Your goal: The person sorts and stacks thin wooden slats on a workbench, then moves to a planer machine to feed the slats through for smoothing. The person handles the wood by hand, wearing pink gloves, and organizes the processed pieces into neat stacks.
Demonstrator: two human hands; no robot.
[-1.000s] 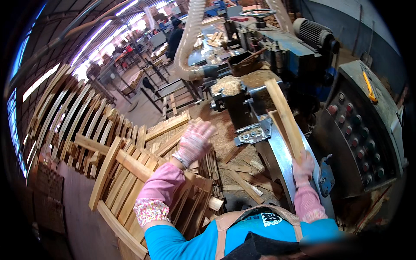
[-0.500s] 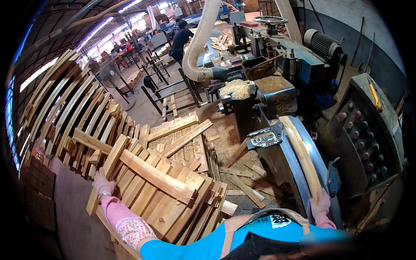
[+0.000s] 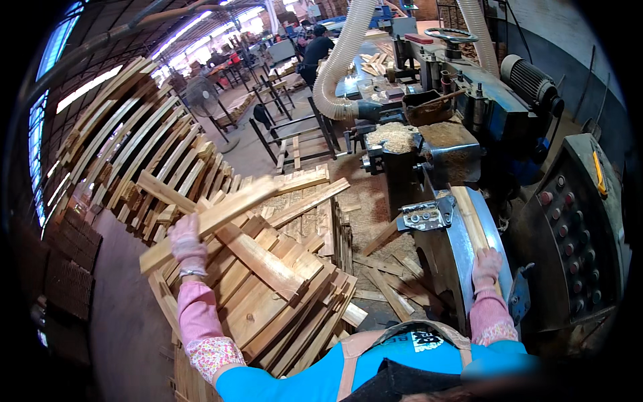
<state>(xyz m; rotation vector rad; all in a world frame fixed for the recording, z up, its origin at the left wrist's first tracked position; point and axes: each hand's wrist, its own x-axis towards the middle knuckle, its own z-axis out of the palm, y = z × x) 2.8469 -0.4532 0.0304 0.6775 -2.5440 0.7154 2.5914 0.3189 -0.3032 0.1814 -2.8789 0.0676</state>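
Observation:
My left hand (image 3: 187, 242) is closed around a wooden board (image 3: 234, 206), which is lifted at a slant over a pile of boards (image 3: 251, 311). Across the top of that pile lies another wooden piece (image 3: 261, 262), just beyond my left forearm. On the right, my right hand (image 3: 487, 269) grips the near end of a long wooden strip (image 3: 470, 218). This strip rests on the shiny metal infeed bed (image 3: 453, 264) of a woodworking machine, pointing away from me. A metal bracket with bolts (image 3: 426, 216) sits at the bed's left edge.
Ahead stands the machine (image 3: 492, 100), with wood shavings (image 3: 394, 137) and a ribbed hose (image 3: 333, 74). A control panel with buttons (image 3: 576, 221) is at the right. Curved wood pieces (image 3: 124, 141) are stacked high at the left. Offcuts (image 3: 387, 291) litter the floor. Another person (image 3: 316, 52) works farther off.
My left hand has raised the board off the pile and swung it to the right. My right hand has moved forward along the bed, with the strip pushed farther toward the machine.

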